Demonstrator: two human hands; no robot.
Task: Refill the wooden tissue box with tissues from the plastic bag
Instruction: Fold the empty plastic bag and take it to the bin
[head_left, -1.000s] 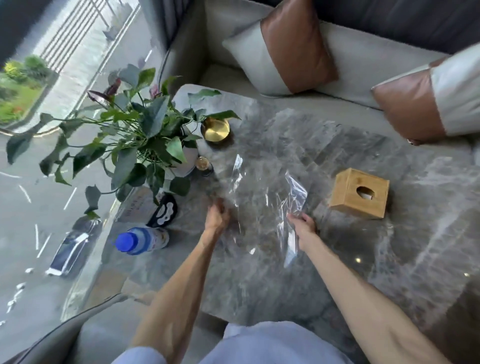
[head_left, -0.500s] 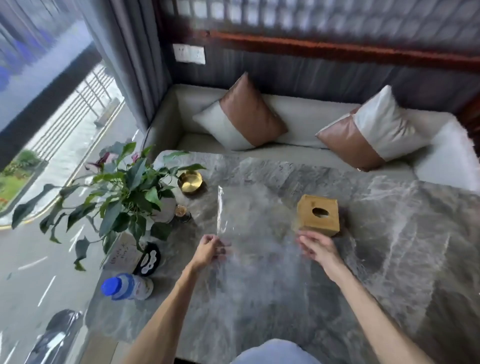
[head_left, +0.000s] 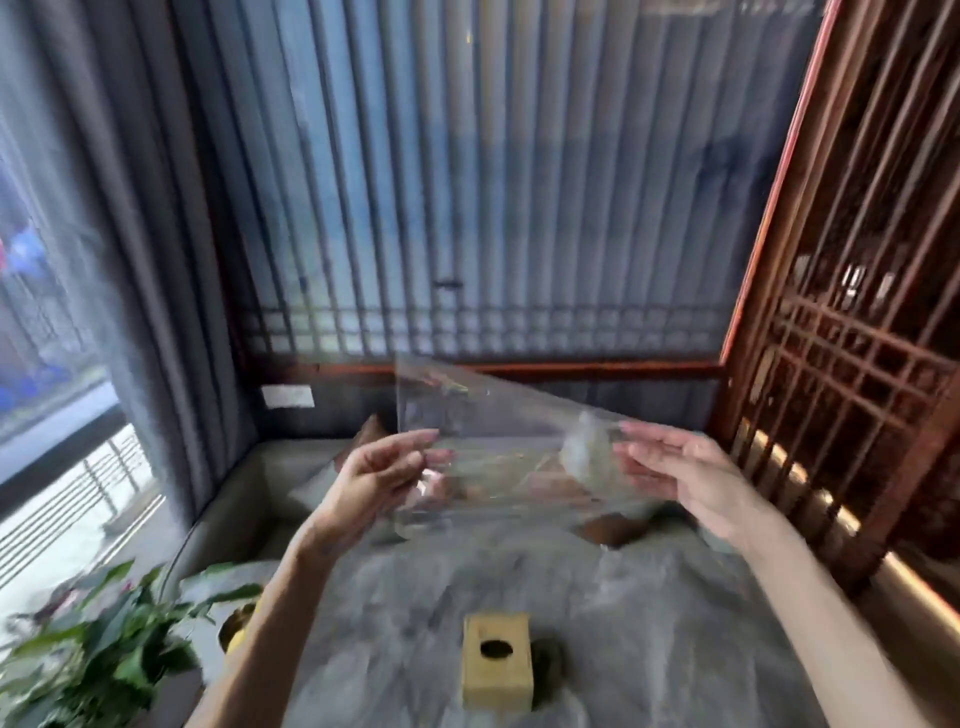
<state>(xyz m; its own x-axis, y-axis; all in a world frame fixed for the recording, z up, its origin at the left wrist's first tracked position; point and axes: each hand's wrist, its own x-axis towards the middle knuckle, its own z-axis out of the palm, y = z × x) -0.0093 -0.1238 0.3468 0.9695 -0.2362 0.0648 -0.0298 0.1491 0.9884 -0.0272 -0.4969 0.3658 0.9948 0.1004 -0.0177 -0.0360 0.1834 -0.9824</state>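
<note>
I hold a clear plastic bag (head_left: 498, 447) up in the air in front of me, stretched between both hands. My left hand (head_left: 379, 478) pinches its left edge. My right hand (head_left: 685, 478) holds its right end, fingers extended around it. The bag looks see-through; I cannot tell whether any tissues are inside. The wooden tissue box (head_left: 496, 660), a small cube with an oval hole on top, stands on the grey marble table (head_left: 649, 623) below the bag, near the bottom centre. The frame is blurred.
A leafy potted plant (head_left: 104, 649) and a small brass dish (head_left: 236, 629) sit at the table's left. Beyond the table is a cushioned bench (head_left: 249, 499), a slatted wall and a wooden lattice screen (head_left: 852, 364) on the right. A window is at left.
Both hands lifted the bag off the table to chest height. The head camera tilted up, so the box now appears lower in view and the wall fills the top.
</note>
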